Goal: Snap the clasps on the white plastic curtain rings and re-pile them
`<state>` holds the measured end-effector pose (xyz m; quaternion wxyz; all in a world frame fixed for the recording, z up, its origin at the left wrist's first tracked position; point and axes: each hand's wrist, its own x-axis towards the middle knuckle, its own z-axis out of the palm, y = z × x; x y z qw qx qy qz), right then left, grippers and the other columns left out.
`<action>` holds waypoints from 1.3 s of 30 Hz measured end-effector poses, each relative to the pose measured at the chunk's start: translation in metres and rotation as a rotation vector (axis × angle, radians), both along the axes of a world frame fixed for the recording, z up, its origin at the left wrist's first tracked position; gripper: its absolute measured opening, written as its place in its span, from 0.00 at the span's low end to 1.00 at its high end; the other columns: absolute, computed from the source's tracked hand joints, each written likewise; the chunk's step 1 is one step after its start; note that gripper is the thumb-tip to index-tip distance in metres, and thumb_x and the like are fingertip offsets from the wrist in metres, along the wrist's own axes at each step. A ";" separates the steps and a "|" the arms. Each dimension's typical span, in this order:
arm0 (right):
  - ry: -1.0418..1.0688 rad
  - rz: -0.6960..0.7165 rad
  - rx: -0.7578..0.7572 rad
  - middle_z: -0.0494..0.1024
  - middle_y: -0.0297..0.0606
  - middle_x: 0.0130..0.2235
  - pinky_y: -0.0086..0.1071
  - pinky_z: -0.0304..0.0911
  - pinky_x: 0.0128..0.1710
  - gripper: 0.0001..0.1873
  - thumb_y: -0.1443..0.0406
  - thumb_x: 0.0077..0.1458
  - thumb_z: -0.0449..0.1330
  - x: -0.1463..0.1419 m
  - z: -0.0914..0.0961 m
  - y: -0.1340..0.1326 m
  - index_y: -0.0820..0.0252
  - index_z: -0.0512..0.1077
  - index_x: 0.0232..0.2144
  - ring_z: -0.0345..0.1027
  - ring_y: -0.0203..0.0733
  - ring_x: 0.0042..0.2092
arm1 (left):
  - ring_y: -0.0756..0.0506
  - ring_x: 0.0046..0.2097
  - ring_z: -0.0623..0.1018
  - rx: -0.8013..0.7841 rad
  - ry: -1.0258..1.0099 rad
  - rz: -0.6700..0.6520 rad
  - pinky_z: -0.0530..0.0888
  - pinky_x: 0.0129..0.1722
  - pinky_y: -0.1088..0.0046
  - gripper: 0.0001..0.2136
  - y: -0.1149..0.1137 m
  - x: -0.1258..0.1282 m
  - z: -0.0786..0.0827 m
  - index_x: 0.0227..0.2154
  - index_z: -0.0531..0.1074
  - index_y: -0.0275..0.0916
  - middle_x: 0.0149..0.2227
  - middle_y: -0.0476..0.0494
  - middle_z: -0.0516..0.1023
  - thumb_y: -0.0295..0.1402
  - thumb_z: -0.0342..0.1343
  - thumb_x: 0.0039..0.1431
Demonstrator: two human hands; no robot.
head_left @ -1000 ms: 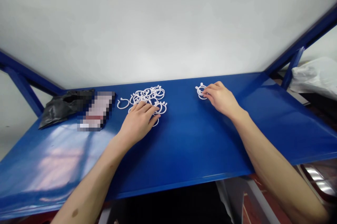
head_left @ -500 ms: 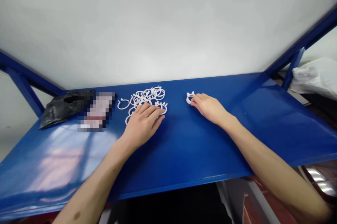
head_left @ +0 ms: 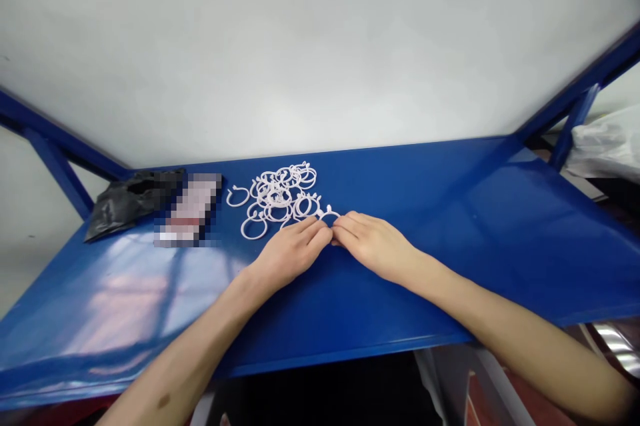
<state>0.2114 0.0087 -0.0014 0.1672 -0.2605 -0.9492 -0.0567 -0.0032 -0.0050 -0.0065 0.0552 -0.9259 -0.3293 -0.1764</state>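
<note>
A heap of several white plastic rings (head_left: 280, 196) lies on the blue metal shelf (head_left: 450, 226), toward its back left. My left hand (head_left: 295, 249) and my right hand (head_left: 373, 246) meet just in front of the heap. Their fingertips pinch one white ring (head_left: 329, 216) between them, with my left fingers on its left side and my right fingers on its right side. A single open ring (head_left: 237, 197) lies apart at the heap's left.
A crumpled black plastic bag (head_left: 130, 203) and a blurred flat rectangular object (head_left: 190, 213) lie at the shelf's left. Blue frame struts rise at both sides. A white bag (head_left: 607, 143) sits beyond the right strut. A pale wall stands behind.
My right hand carried a white ring from the shelf's right side leftward to the heap. My left hand came off the heap and moved right to meet it.
</note>
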 end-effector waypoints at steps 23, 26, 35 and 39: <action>0.068 -0.127 0.193 0.81 0.48 0.41 0.40 0.73 0.40 0.16 0.75 0.67 0.47 -0.011 -0.003 -0.003 0.67 0.76 0.40 0.74 0.48 0.41 | 0.47 0.30 0.71 0.162 -0.062 0.197 0.69 0.30 0.72 0.18 0.000 0.013 -0.007 0.29 0.69 0.38 0.27 0.46 0.72 0.24 0.37 0.71; 0.124 -0.061 0.125 0.72 0.51 0.60 0.44 0.72 0.52 0.20 0.72 0.68 0.49 -0.005 -0.004 0.006 0.65 0.68 0.59 0.70 0.50 0.57 | 0.46 0.37 0.75 0.149 -0.129 0.227 0.74 0.37 0.71 0.15 0.011 -0.001 -0.011 0.38 0.72 0.38 0.34 0.44 0.77 0.24 0.39 0.71; 0.061 -0.269 -0.067 0.69 0.60 0.60 0.55 0.68 0.57 0.23 0.63 0.63 0.60 0.008 -0.006 0.025 0.69 0.69 0.58 0.64 0.62 0.61 | 0.39 0.50 0.75 0.156 -0.244 0.405 0.75 0.53 0.56 0.11 0.038 -0.042 -0.008 0.49 0.76 0.38 0.51 0.39 0.80 0.30 0.53 0.67; 0.047 -0.387 -0.171 0.69 0.59 0.60 0.58 0.64 0.59 0.25 0.56 0.64 0.59 0.016 -0.017 0.033 0.67 0.70 0.57 0.61 0.63 0.64 | 0.39 0.51 0.75 0.192 -0.277 0.366 0.75 0.53 0.53 0.09 0.024 -0.030 0.000 0.46 0.77 0.39 0.51 0.41 0.81 0.29 0.55 0.66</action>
